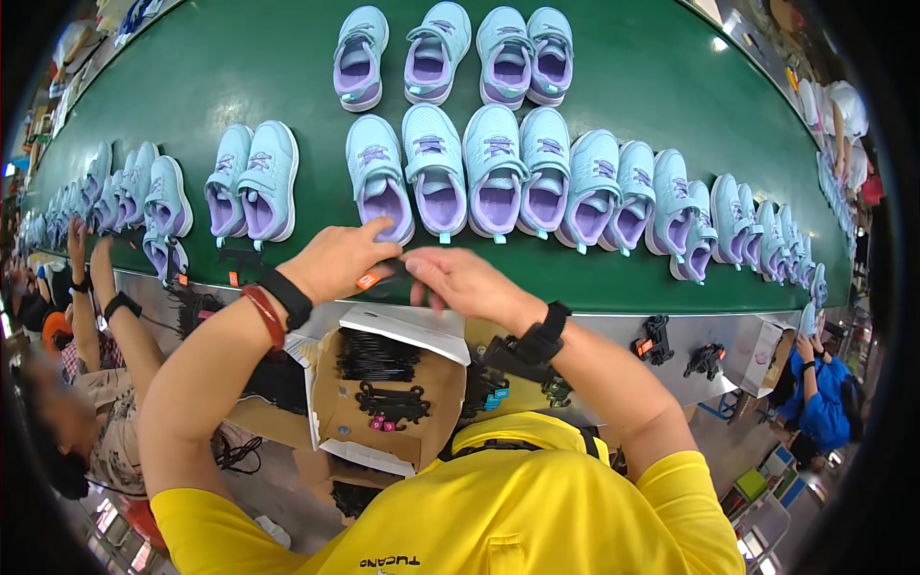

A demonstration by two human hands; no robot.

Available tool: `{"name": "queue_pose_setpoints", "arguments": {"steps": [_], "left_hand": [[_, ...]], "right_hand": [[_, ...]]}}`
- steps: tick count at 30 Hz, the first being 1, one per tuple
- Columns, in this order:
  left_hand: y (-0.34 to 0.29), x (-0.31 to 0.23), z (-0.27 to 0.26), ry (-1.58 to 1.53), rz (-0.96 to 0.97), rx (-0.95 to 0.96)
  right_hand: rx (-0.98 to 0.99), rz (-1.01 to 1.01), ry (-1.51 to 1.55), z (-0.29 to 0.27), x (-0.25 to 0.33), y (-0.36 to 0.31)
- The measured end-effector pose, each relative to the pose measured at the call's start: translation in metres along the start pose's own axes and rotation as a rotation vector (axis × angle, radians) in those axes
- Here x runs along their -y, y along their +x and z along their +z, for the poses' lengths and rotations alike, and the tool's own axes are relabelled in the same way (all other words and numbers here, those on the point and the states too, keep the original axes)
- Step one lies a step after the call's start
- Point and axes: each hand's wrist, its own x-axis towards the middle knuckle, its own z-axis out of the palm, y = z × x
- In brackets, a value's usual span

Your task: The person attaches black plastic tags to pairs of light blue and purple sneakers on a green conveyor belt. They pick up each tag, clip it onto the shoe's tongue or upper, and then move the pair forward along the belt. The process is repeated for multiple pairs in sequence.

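My left hand (345, 261) is closed on a black plastic shoe hanger (391, 269) with a small orange tag, at the near edge of the green table. Its forefinger reaches the heel of a light-blue and lilac child's sneaker (375, 158). Close by on the right, my right hand (462, 282) has its fingers closed at the hanger's other end; its fingertips partly hide it. A matching sneaker (436, 163) stands just right of the first one, toes pointing away from me.
More sneakers (594, 187) run in a curved row along the green table (661, 67), with a second group behind. An open carton (331, 402) of black hangers stands below the edge, and loose hangers (654, 340) lie right. Co-workers' arms (125, 297) reach in at left.
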Motion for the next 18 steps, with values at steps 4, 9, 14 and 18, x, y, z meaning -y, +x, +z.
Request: {"name": "queue_pose_setpoints", "arguments": {"steps": [4,9,14,18], "left_hand": [[-0.003,-0.007,0.002,-0.032,-0.165,0.058],[-0.014,-0.005,0.015,-0.138,-0.263,-0.048],[-0.01,-0.01,0.016,-0.189,-0.339,-0.03],[-0.013,-0.014,0.017,-0.192,-0.364,-0.02]], "right_hand": [[-0.447,-0.696,-1.09,-0.049,-0.011,0.009],[-0.209,-0.602,-1.385,-0.06,-0.028,0.031],[-0.23,-0.74,-1.415,-0.05,-0.015,0.035],[-0.199,-0.766,-1.43,-0.045,-0.016,0.041]]}}
